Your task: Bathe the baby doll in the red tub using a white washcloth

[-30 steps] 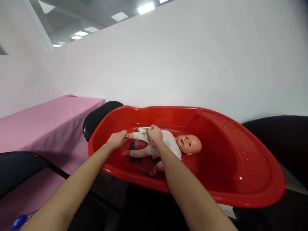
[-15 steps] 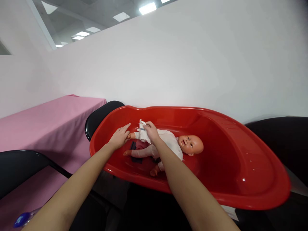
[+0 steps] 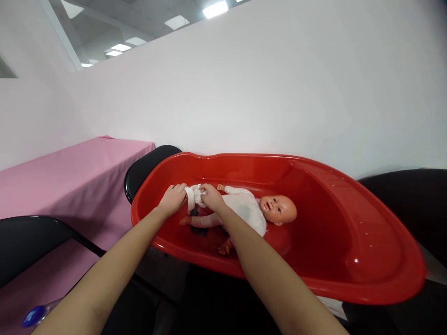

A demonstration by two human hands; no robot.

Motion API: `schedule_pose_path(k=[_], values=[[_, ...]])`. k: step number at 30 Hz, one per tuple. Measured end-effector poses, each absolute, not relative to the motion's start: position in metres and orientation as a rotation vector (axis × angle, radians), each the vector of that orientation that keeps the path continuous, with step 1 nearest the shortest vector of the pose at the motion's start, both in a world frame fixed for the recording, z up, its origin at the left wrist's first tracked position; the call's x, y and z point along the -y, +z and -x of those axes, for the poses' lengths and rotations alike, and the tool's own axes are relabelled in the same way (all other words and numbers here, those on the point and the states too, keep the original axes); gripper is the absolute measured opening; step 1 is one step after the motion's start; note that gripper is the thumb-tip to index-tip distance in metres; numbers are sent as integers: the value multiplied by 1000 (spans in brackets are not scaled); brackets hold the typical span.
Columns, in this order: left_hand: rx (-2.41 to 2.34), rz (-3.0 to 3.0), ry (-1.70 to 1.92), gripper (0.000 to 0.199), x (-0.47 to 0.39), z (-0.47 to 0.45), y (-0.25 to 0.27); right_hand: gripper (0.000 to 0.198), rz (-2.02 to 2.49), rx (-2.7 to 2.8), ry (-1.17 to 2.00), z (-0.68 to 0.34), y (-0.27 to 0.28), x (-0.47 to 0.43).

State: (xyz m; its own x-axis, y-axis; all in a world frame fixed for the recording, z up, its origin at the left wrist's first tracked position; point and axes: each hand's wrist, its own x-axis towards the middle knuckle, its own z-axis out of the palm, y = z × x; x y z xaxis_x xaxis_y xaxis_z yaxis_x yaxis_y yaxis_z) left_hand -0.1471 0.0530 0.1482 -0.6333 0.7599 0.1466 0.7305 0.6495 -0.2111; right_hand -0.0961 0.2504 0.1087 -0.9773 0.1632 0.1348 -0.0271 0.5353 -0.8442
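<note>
On its back in a red baby bath (image 3: 314,242) lies a baby doll (image 3: 244,209), its head to the right and its feet to the left. It has a pale fabric body with plastic head, hands and feet. A small white cloth garment (image 3: 193,196) is bunched around the doll's far leg, hiding that foot. My left hand (image 3: 173,199) has its fingers closed on the garment's left edge. At its other end, my right hand (image 3: 211,197) pinches the cloth beside the doll's hip. A dark red and black item (image 3: 199,222) lies partly hidden under the legs.
Black chairs (image 3: 148,165) stand at the left of the bath, beside a table with a pink cloth (image 3: 70,172). A white wall (image 3: 261,93) rises behind. At the lower left is a bottle with a blue cap (image 3: 34,316).
My left hand has gone from spread fingers to gripping the garment. The cloth has been drawn left over the doll's far foot, and my right hand has shifted slightly left and down.
</note>
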Motion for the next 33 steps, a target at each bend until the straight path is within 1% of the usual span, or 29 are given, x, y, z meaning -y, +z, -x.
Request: schedule_pose_path(k=[2,4,7,9,12,17,20,26,33], values=[[2625,1197,241,36,-54,147,148,60,138,2627,1330,94,104,-256],[2594,1215,297,37,-54,146,147,75,167,2724,1188,93,100,-260],[2551,1279,333,41,-54,145,146,85,200,2882,902,95,96,-263],[2546,1303,303,43,-55,144,146,88,185,2940,795,97,93,-264],[2553,1312,256,45,-55,143,146,83,172,2969,761,99,90,-267],[2508,1326,371,48,-54,141,149,48,178,2951,776,99,91,-270],[2484,1276,406,48,-54,140,150,38,217,2939,767,100,94,-271],[2444,1120,478,41,-52,142,149,43,376,2978,801,102,96,-273],[2549,925,494,49,-50,145,151,47,473,2979,744,99,95,-276]])
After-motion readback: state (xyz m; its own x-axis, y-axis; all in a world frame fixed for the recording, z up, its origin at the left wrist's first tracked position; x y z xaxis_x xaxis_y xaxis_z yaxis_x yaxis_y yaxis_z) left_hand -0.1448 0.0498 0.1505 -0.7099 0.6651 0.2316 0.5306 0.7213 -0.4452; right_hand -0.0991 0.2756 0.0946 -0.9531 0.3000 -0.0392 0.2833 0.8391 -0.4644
